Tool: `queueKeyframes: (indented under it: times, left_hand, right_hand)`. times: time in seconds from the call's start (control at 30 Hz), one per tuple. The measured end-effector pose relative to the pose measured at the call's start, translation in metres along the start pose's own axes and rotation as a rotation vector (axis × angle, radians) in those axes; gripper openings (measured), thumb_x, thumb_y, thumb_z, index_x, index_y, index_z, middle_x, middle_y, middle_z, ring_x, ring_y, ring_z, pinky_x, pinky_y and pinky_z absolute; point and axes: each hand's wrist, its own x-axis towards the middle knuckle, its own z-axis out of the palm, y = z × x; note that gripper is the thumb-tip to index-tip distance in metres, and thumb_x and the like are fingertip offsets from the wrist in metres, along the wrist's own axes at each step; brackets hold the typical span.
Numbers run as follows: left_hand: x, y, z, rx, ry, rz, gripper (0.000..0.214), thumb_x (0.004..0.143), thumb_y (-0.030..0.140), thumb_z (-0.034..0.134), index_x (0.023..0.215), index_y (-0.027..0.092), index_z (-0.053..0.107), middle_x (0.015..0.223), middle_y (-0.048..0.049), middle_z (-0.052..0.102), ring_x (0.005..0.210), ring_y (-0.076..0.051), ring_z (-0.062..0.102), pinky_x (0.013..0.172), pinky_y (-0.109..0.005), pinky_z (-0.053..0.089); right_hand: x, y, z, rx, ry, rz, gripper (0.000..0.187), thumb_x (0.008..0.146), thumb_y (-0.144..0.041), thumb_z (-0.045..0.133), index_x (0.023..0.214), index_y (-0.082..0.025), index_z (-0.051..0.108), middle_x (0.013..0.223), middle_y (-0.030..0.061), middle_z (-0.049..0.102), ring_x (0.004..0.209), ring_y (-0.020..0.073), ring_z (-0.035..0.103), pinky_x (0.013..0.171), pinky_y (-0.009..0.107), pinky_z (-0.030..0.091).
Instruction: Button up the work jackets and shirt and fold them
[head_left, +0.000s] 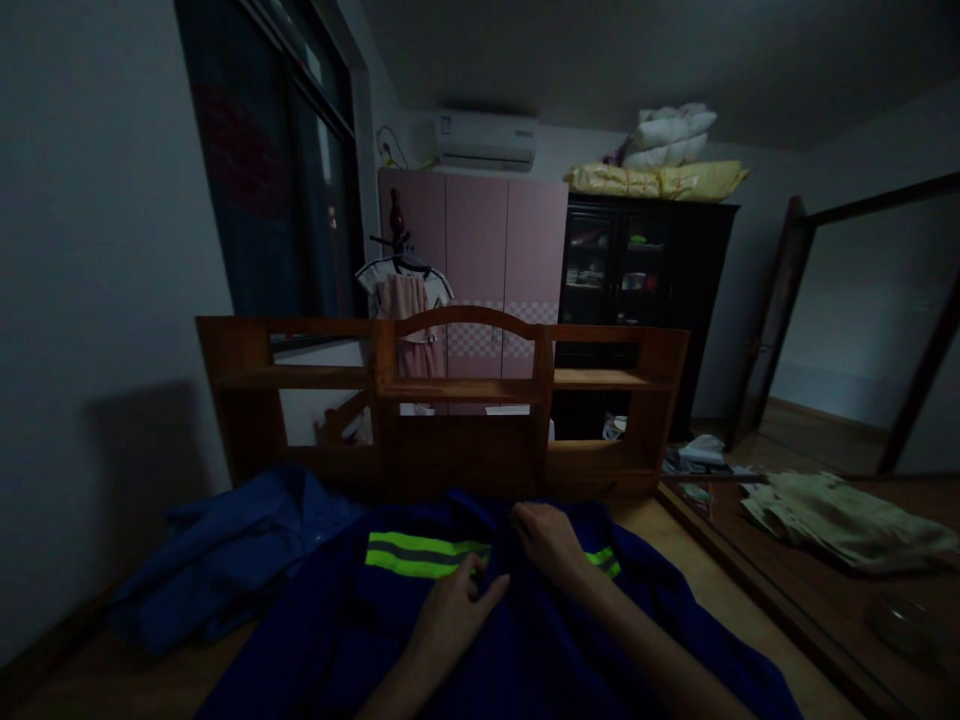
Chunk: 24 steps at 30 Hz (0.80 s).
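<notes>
A dark blue work jacket (510, 650) with bright yellow-green and grey reflective bands lies spread out in front of me, its collar toward the shelf. My right hand (551, 545) is at the jacket's front just below the collar, fingers bent down and closed on the cloth; the fingertips are partly hidden. Lower and to the left, my left hand (454, 600) rests over the front edge by the reflective band (412, 556). Its thumb and forefinger stand apart, with nothing visible between them.
A crumpled blue garment (255, 550) lies left of the jacket. Behind it stands a wooden shelf headboard (465, 450). To the right, past a raised wooden edge (750, 590), are folded pale green cloth (840, 520) and a round glass dish (900, 615).
</notes>
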Motion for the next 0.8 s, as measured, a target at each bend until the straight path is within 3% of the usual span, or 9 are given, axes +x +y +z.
queueKeyframes:
  times: [0.07, 0.13, 0.23, 0.33, 0.5, 0.57, 0.67, 0.73, 0.8]
  left_hand:
    - [-0.013, 0.007, -0.002, 0.138, 0.038, 0.099, 0.052, 0.068, 0.061, 0.064, 0.099, 0.019, 0.066, 0.088, -0.0131, 0.070, 0.087, -0.033, 0.065, 0.076, -0.040, 0.047]
    - [-0.021, 0.010, -0.004, 0.251, 0.052, 0.190, 0.046, 0.067, 0.050, 0.071, 0.100, 0.018, 0.068, 0.106, -0.0167, 0.068, 0.106, -0.037, 0.058, 0.093, -0.046, 0.042]
    - [-0.012, 0.004, -0.009, 0.311, 0.109, 0.310, 0.027, 0.078, 0.033, 0.063, 0.101, 0.019, 0.068, 0.110, -0.0135, 0.066, 0.112, -0.032, 0.055, 0.102, -0.047, 0.035]
    - [0.016, -0.015, -0.016, 0.150, 0.074, 0.290, 0.026, 0.083, 0.036, 0.056, 0.101, 0.021, 0.069, 0.104, -0.0088, 0.069, 0.103, -0.026, 0.060, 0.098, -0.042, 0.040]
    - [0.050, -0.048, -0.020, -0.298, -0.217, 0.168, 0.038, 0.081, 0.047, 0.055, 0.097, 0.016, 0.071, 0.098, -0.0061, 0.073, 0.089, -0.025, 0.065, 0.085, -0.038, 0.049]
    - [0.052, -0.055, -0.019, -0.366, -0.192, 0.135, 0.041, 0.077, 0.048, 0.060, 0.099, 0.016, 0.071, 0.100, -0.0063, 0.072, 0.092, -0.025, 0.064, 0.086, -0.038, 0.048]
    - [0.052, -0.058, -0.014, -0.374, -0.092, 0.113, 0.041, 0.071, 0.046, 0.068, 0.098, 0.016, 0.071, 0.100, -0.0079, 0.071, 0.098, -0.026, 0.062, 0.089, -0.037, 0.046]
    - [0.052, -0.058, -0.012, -0.365, -0.042, 0.125, 0.039, 0.069, 0.044, 0.070, 0.095, 0.016, 0.072, 0.100, -0.0086, 0.069, 0.099, -0.025, 0.061, 0.090, -0.036, 0.046]
    - [0.051, -0.055, -0.013, -0.362, -0.024, 0.137, 0.035, 0.069, 0.043, 0.070, 0.093, 0.017, 0.072, 0.100, -0.0085, 0.068, 0.100, -0.024, 0.060, 0.090, -0.035, 0.045]
  right_hand:
    - [0.013, 0.005, -0.022, -0.066, 0.053, 0.024, 0.012, 0.092, -0.020, 0.047, 0.090, -0.020, 0.059, 0.086, 0.0035, 0.067, 0.080, 0.0160, 0.062, 0.070, 0.024, 0.037]
    - [0.026, 0.009, -0.042, -0.114, 0.092, 0.042, 0.013, 0.093, -0.022, 0.046, 0.092, -0.021, 0.059, 0.087, 0.0041, 0.067, 0.082, 0.0168, 0.062, 0.073, 0.025, 0.037]
    - [0.042, 0.016, -0.058, -0.167, 0.122, 0.070, 0.016, 0.095, -0.024, 0.042, 0.097, -0.020, 0.057, 0.091, 0.0062, 0.066, 0.088, 0.0191, 0.060, 0.079, 0.027, 0.037]
    - [0.047, 0.025, -0.054, -0.190, 0.114, 0.112, 0.016, 0.094, -0.022, 0.042, 0.102, -0.018, 0.056, 0.095, 0.0097, 0.064, 0.093, 0.0220, 0.058, 0.082, 0.031, 0.038]
    - [0.017, 0.025, -0.033, -0.119, 0.139, 0.103, 0.041, 0.084, -0.018, 0.055, 0.124, -0.015, 0.046, 0.126, 0.0163, 0.051, 0.114, 0.0256, 0.050, 0.095, 0.037, 0.040]
    - [-0.002, 0.011, -0.028, 0.009, 0.161, 0.016, 0.047, 0.083, -0.018, 0.055, 0.129, -0.018, 0.043, 0.136, 0.0140, 0.044, 0.122, 0.0245, 0.045, 0.100, 0.037, 0.039]
    - [-0.024, -0.018, -0.026, 0.204, 0.120, -0.147, 0.041, 0.086, -0.020, 0.052, 0.127, -0.022, 0.046, 0.136, 0.0103, 0.045, 0.124, 0.0223, 0.045, 0.101, 0.036, 0.039]
    - [-0.031, -0.035, -0.024, 0.280, 0.053, -0.242, 0.031, 0.089, -0.022, 0.049, 0.120, -0.022, 0.052, 0.125, 0.0100, 0.055, 0.115, 0.0212, 0.052, 0.095, 0.034, 0.042]
    - [-0.035, -0.044, -0.017, 0.301, -0.029, -0.309, 0.020, 0.092, -0.023, 0.045, 0.105, -0.020, 0.059, 0.101, 0.0084, 0.065, 0.093, 0.0185, 0.061, 0.082, 0.029, 0.045]
